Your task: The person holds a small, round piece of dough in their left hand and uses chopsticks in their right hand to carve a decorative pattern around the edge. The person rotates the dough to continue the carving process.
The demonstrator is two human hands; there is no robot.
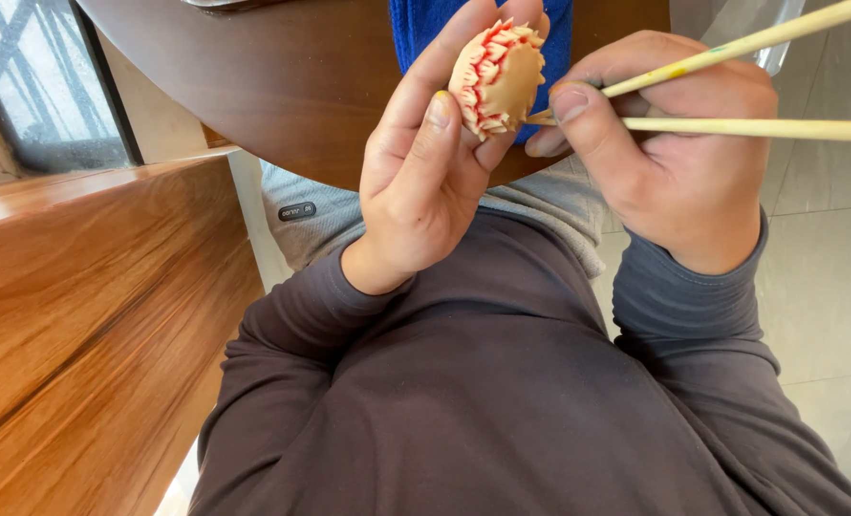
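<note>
Cream-coloured dough, shaped into a small rounded flower pastry with rows of snipped petals edged in red, sits in the left hand, raised above the person's lap and in front of the rim of a dark brown wooden table. That hand is curled about the piece: the thumb lies along its near side and the fingers wrap up behind it, so the pastry is pinched between them with its smooth domed face turned toward the right hand. The right hand is closed around a pair of pale wooden chopsticks, thumb pressed over them against the bent forefinger; the sticks run off to the right edge of the view, spreading apart as they go, and their tips meet the lower right side of the pastry. A bright blue cloth lies on the table just behind the pastry. Dark grey long sleeves cover both arms, and a lighter grey garment shows at the waist. A wooden bench with an orange-brown grain stands to the left, and pale floor tiles show to the right
</note>
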